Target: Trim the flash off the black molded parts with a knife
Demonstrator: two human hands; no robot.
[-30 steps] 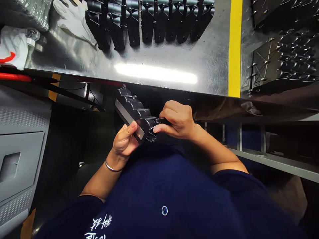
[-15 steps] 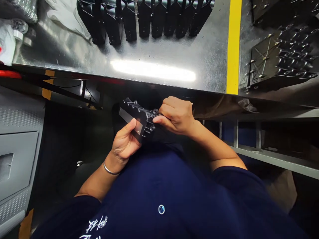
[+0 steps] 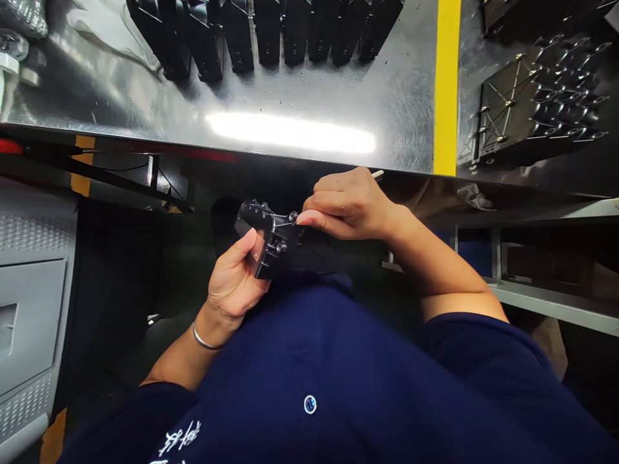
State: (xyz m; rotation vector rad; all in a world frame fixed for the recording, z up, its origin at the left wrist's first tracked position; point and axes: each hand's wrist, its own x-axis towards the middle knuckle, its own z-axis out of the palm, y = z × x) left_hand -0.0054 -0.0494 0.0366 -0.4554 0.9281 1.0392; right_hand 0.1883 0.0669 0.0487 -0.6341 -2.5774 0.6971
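Observation:
My left hand (image 3: 235, 277) grips a black moulded part (image 3: 271, 238) with ribs and small round bosses, its thumb lying over the flat, shiny face. At the part's upper right edge is my right hand (image 3: 351, 205), fingers closed around a slim tool (image 3: 378, 174). The tool's pale end sticks out behind the fist, and a thin tip shows by the thumb, close to a round boss. Most of the tool is hidden in the fingers. Both hands are in front of the bench edge, above my lap.
On the metal bench (image 3: 159, 122) stands a row of black parts (image 3: 268, 38). Yellow tape (image 3: 445, 90) runs across it, with more black parts (image 3: 512, 106) stacked to the right. Clear plastic bags lie at the left back. A grey cabinet (image 3: 33, 283) is at my left, metal shelving (image 3: 556, 306) at my right.
The black part has turned in my left hand, showing more of its ribbed end. My right hand has rotated and moved slightly right, so the tool's pale end now shows. The view has shifted a little.

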